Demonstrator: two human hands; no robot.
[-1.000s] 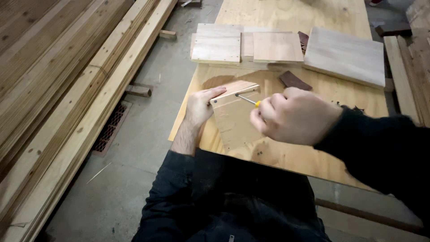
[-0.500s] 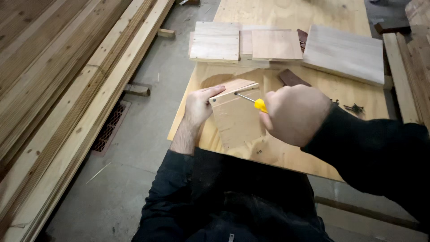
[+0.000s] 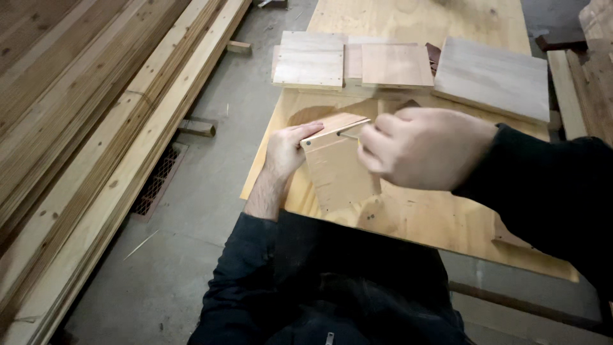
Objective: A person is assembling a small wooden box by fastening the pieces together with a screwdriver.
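My left hand (image 3: 284,153) grips the left edge of a small wooden assembly (image 3: 338,172), two thin boards joined at a right angle, standing on the plywood bench (image 3: 415,220). My right hand (image 3: 424,148) is closed around a screwdriver. Only its thin metal shaft (image 3: 350,135) shows, with its tip at the upper board's edge near the joint. The handle is hidden inside my fist.
Several flat wooden panels (image 3: 310,61) (image 3: 396,65) (image 3: 495,76) lie at the back of the bench. Long timber planks (image 3: 76,128) are stacked on the left. On the concrete floor between them are a metal grate (image 3: 156,182) and a small wood offcut (image 3: 196,128).
My right hand has shifted left and nearer the camera, and the screwdriver's yellow handle is now covered by it. The left hand and the wooden assembly have stayed in place.
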